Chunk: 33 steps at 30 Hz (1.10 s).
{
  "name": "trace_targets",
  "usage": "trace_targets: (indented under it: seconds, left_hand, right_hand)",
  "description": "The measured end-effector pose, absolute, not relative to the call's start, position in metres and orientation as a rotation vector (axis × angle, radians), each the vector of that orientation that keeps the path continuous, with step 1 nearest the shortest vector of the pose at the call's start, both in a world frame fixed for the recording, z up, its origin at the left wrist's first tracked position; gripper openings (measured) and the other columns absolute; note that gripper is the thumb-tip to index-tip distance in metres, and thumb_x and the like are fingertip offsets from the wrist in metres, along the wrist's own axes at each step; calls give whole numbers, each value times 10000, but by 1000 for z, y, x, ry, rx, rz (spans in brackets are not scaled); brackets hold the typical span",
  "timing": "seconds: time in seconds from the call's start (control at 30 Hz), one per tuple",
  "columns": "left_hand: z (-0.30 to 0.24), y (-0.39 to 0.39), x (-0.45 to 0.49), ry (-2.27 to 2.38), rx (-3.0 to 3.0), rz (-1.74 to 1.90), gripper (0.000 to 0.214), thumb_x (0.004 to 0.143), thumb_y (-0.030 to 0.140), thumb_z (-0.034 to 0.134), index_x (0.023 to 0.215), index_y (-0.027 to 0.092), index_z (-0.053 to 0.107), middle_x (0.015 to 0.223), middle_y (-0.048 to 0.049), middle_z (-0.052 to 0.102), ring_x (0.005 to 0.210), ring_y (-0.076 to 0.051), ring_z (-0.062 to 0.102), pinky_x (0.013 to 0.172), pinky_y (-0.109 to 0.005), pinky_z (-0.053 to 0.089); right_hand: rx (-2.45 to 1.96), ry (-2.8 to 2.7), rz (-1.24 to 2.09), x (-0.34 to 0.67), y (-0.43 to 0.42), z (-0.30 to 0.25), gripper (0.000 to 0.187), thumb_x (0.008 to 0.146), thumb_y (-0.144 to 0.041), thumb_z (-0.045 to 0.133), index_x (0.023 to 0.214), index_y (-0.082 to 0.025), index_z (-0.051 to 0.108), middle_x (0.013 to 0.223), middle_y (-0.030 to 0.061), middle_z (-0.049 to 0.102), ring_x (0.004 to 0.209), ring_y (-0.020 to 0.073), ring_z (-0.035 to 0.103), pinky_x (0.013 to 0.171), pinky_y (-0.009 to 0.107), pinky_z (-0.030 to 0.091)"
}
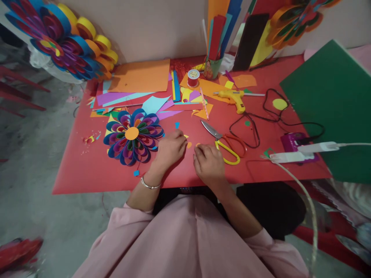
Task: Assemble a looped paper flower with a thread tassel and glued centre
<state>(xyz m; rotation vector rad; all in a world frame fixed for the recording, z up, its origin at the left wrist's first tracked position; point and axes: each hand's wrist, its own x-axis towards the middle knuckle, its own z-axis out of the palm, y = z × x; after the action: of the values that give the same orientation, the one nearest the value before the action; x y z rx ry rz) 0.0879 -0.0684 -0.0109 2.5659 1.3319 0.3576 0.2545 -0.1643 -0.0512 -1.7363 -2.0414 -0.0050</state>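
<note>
My left hand point(173, 147) rests on the red table with its fingers curled together. A small yellow paper scrap point(186, 136) shows at its fingertips; whether they grip it is unclear. My right hand point(210, 163) is closed too, with a bit of orange paper point(198, 144) at its pinched fingertips. Between the hands lies a small orange paper piece point(189, 145). Left of my left hand sits a paper flower point(131, 133) of looped blue, purple, red and green strips with an orange disc centre. Scissors point(223, 143) with red and yellow handles lie partly open beside my right hand.
A yellow glue gun point(233, 96) with a black cord lies behind the scissors. Coloured paper sheets point(142, 75), a spool of red thread point(193, 78) and a cup of strips point(212, 67) stand farther back. A power strip point(295, 143) and green board point(333, 112) are right.
</note>
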Motion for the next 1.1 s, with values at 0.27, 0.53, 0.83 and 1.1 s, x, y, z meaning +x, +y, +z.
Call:
trace_targets:
  seconds: [0.27,0.53,0.83,1.1]
  left_hand:
    - [-7,-68,90,1365,2601,198,248,1051,344,525,1153,232,721,1221,-96,701,970,-232,697,646,-326,422]
    - [-13,-66,87,1375,2654,197,242,1058,291,493,1096,212,718,1218,-86,724,978,-229,693,636,-339,403]
    - [-10,-70,89,1423,2672,126,279,1072,322,451,1105,219,708,1181,-95,686,952,-226,678,622,-336,407]
    - [-12,-69,89,1404,2674,165,270,1071,316,457,1116,222,705,1152,-98,682,928,-226,675,607,-336,400]
  right_hand:
    - [-1807,-2060,-55,255,-151,-38,345,1069,-256,466,1228,-148,753,1141,139,750,1030,291,601,881,446,438]
    - [-1918,-2119,-107,258,-108,-19,324,1000,-263,540,1211,-173,768,963,152,659,1009,335,529,809,461,367]
    - [-1972,-2182,-104,256,-108,-19,336,1003,-267,532,1241,-169,747,973,130,652,1020,313,501,807,430,299]
    - [-1954,-2190,-138,255,-103,-20,316,1005,-268,525,1182,-161,763,948,129,648,1007,311,494,797,428,285]
